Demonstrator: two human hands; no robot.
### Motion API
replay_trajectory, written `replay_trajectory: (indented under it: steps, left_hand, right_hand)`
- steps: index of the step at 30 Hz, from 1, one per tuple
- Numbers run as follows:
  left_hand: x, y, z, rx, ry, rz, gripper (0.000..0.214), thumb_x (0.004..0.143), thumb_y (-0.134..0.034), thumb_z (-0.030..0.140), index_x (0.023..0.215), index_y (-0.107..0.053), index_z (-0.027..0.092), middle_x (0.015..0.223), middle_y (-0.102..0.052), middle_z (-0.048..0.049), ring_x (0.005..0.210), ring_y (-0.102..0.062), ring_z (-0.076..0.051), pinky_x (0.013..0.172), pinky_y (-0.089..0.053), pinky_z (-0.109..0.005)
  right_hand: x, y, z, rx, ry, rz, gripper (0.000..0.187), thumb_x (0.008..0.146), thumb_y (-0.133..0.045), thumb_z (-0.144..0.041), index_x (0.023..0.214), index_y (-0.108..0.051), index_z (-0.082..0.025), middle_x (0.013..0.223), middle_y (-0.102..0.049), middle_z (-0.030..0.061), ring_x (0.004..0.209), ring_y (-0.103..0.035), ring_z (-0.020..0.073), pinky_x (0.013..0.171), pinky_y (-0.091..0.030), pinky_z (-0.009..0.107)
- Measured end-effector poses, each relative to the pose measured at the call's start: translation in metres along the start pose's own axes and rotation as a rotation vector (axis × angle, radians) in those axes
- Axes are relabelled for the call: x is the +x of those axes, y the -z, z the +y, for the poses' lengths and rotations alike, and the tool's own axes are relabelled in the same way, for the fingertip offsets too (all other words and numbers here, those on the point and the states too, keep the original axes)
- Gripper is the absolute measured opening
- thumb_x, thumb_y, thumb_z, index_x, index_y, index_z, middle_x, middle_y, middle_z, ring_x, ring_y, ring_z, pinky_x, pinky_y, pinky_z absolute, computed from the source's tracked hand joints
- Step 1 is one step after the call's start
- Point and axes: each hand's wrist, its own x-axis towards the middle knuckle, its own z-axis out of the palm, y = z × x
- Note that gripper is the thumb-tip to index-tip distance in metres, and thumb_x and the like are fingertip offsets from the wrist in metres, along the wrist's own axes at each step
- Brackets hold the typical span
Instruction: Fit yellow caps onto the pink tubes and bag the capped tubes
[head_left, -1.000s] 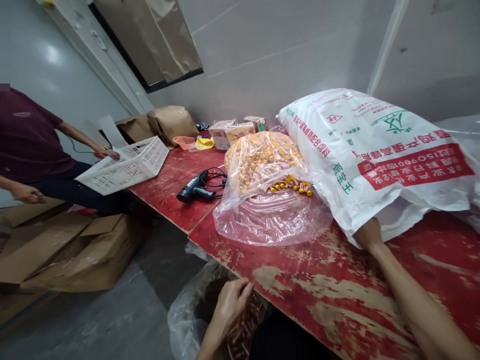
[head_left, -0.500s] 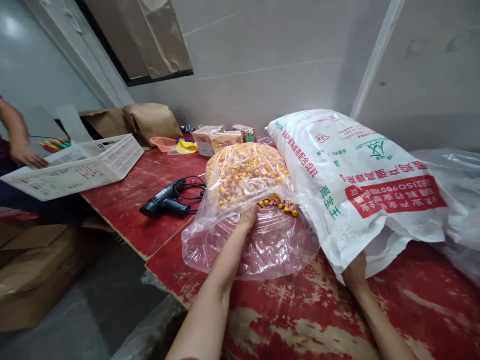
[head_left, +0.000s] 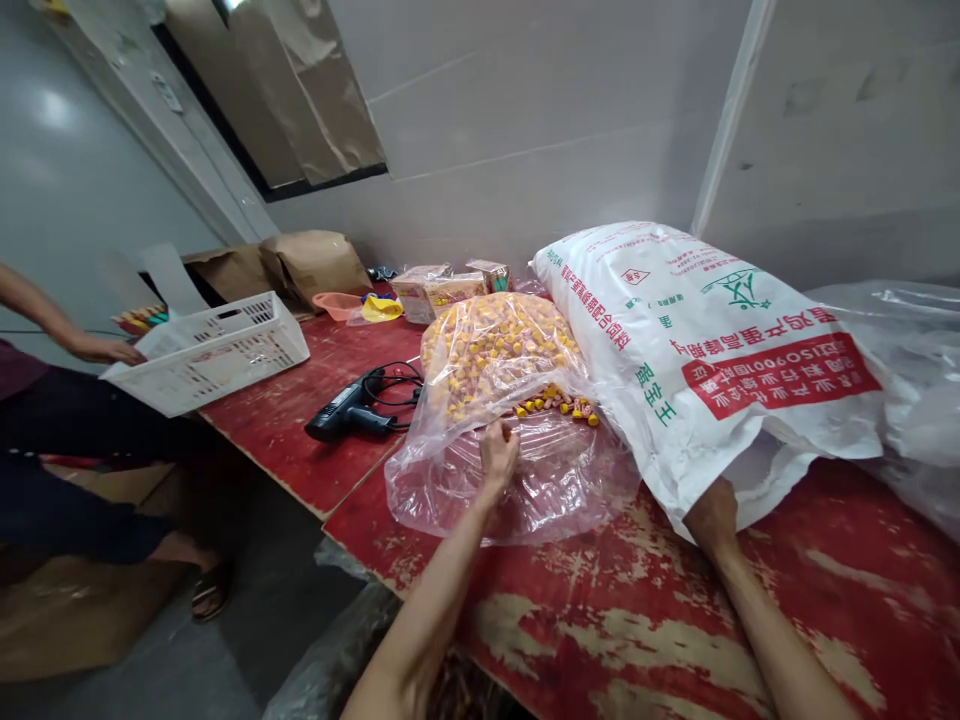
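A clear plastic bag [head_left: 525, 480] full of small yellow and pink pieces [head_left: 499, 345] lies open on the worn red table [head_left: 675, 600]. My left hand [head_left: 497, 452] reaches into the bag's mouth, fingers curled together just short of the pile; whether they hold a piece is hidden. My right hand [head_left: 712, 515] is pushed into the opening of a large white printed sack [head_left: 705, 350] lying beside the clear bag. Its fingers are hidden inside the sack.
A black heat gun [head_left: 352, 412] with a coiled cord lies left of the bag. A white plastic crate [head_left: 217, 352] sits at the table's far left, touched by another person's hand [head_left: 105, 348]. Small boxes [head_left: 442, 290] and brown paper bags [head_left: 300, 265] stand by the wall.
My left hand rose from a bag below the table edge into the clear bag, then drew back slightly toward its mouth. My right hand stayed in the sack.
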Motion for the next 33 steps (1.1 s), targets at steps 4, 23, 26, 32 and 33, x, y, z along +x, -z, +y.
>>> replay_trajectory:
  steps: [4, 23, 26, 32, 33]
  left_hand:
    - [-0.075, -0.005, 0.01, -0.334, 0.144, -0.147, 0.026, 0.08, -0.053, 0.038, 0.084, -0.057, 0.012, 0.063, -0.062, -0.0032, 0.055, -0.062, -0.015, 0.05, -0.047, -0.025]
    - [-0.239, -0.049, 0.065, -1.032, 0.611, -0.333, 0.037, 0.06, -0.079, 0.032, 0.087, -0.06, 0.015, 0.081, -0.06, 0.0002, 0.07, -0.059, -0.01, 0.07, -0.05, -0.025]
    - [-0.246, -0.052, 0.062, -0.987, 0.59, -0.372, 0.031, 0.064, -0.076, 0.033, 0.086, -0.063, 0.015, 0.082, -0.063, -0.001, 0.073, -0.06, -0.011, 0.074, -0.049, -0.026]
    - [-0.268, -0.047, 0.07, -0.809, 0.42, -0.469, 0.03, 0.083, -0.057, 0.04, 0.099, -0.069, 0.017, 0.097, -0.068, -0.0057, 0.093, -0.06, -0.018, 0.088, -0.046, -0.029]
    - [-0.27, -0.045, 0.071, -0.795, 0.402, -0.472, 0.031, 0.084, -0.056, 0.04, 0.101, -0.069, 0.018, 0.099, -0.068, -0.0057, 0.095, -0.06, -0.019, 0.089, -0.045, -0.029]
  right_hand:
    - [-0.023, 0.031, -0.016, 0.392, -0.297, 0.194, 0.047, 0.082, -0.043, -0.045, 0.11, -0.056, -0.01, 0.099, -0.062, 0.0172, 0.086, -0.058, 0.0263, 0.075, -0.047, 0.039]
    - [-0.157, 0.129, -0.063, 0.6, 0.008, -0.352, 0.031, 0.087, -0.049, -0.025, 0.116, -0.06, -0.019, 0.105, -0.063, 0.0087, 0.095, -0.06, 0.0198, 0.086, -0.048, 0.034]
    - [-0.157, 0.13, -0.068, 0.601, 0.059, -0.37, 0.029, 0.089, -0.047, -0.023, 0.116, -0.058, -0.019, 0.107, -0.062, 0.0089, 0.098, -0.059, 0.0194, 0.086, -0.048, 0.034]
    - [-0.161, 0.129, -0.078, 0.515, 0.123, -0.368, 0.022, 0.093, -0.042, -0.025, 0.108, -0.058, -0.019, 0.104, -0.062, 0.0098, 0.096, -0.059, 0.0202, 0.084, -0.048, 0.034]
    - [-0.162, 0.128, -0.079, 0.492, 0.127, -0.356, 0.022, 0.093, -0.042, -0.025, 0.107, -0.058, -0.019, 0.102, -0.062, 0.0098, 0.093, -0.059, 0.0201, 0.082, -0.049, 0.034]
